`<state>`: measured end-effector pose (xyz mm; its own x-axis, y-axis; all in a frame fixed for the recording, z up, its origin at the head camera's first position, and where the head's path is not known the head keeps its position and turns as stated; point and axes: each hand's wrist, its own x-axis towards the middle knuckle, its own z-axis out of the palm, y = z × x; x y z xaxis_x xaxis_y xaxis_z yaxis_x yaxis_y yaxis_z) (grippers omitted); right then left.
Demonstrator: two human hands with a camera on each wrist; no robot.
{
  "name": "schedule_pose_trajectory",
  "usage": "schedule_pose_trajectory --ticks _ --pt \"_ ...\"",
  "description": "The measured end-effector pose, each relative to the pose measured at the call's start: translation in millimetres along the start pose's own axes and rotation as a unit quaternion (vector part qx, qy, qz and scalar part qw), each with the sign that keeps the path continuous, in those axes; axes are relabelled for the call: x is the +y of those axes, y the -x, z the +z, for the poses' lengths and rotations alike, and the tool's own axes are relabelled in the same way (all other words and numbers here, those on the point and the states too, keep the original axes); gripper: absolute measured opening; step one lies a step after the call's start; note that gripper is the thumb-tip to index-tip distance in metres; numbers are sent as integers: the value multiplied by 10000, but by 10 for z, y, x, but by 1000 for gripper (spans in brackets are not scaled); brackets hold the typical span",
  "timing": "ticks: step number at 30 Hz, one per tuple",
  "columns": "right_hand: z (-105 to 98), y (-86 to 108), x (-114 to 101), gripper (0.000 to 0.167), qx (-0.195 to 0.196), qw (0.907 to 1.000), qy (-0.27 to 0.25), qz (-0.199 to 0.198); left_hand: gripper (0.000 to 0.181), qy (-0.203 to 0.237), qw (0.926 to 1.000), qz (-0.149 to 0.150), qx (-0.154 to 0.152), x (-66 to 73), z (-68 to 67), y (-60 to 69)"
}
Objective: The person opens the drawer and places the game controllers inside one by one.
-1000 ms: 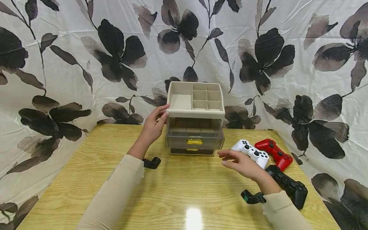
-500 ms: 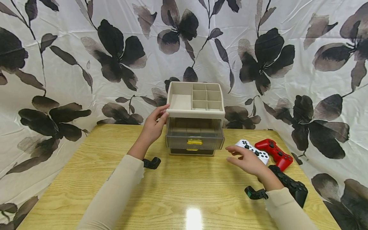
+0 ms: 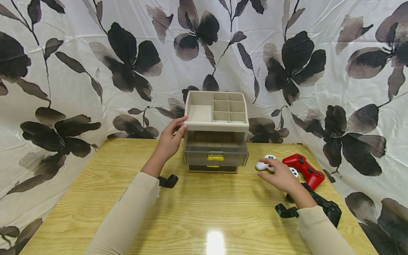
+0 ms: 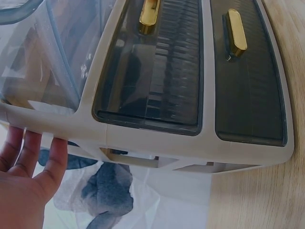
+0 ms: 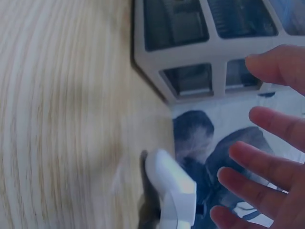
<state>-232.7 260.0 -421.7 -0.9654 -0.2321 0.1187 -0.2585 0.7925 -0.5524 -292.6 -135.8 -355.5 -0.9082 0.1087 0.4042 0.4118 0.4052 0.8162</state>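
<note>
A cream organizer (image 3: 216, 126) stands at the back of the table, a clear smoky drawer (image 3: 196, 156) with a gold handle pulled out under its divided top tray. My left hand (image 3: 169, 141) touches the organizer's left side near the top, fingertips against the cream frame (image 4: 95, 138) in the left wrist view. Over the white controller (image 3: 262, 165) hovers my right hand (image 3: 282, 176), its fingers spread and holding nothing, partly hiding that controller. In the right wrist view the hand (image 5: 271, 167) is beside the white controller (image 5: 174, 183), apart from it.
A red controller (image 3: 304, 170) lies right of the white one, and a black controller (image 3: 328, 209) lies nearer the front, partly behind my right wrist. Floral cloth (image 3: 223, 53) hangs behind the wooden table (image 3: 191, 209).
My right hand has moved right, away from the drawer's front corner and over the white controller. My left hand has stayed at the organizer's side.
</note>
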Motion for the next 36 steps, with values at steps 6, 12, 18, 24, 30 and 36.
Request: schedule_pose_trajectory --ticks 6,12,18,24,30,36 --pt "-24 -20 76 57 132 9993 328 156 39 36 10000 -14 -10 2 -1 3" --pt "-42 -48 126 60 279 9973 652 197 39 79 10000 0 -2 3 -1 8" --pt "-42 -87 187 59 428 9949 884 228 39 63 10000 4 4 2 -2 6" --pt "-44 -125 251 61 408 9928 1001 523 39 56 10000 -13 13 -7 -3 2" --pt "-37 -158 314 62 336 9896 1155 787 41 59 10000 47 1 -15 -4 -1" --pt "-29 -199 373 64 289 9874 1278 892 41 55 10000 49 7 -13 -2 -2"
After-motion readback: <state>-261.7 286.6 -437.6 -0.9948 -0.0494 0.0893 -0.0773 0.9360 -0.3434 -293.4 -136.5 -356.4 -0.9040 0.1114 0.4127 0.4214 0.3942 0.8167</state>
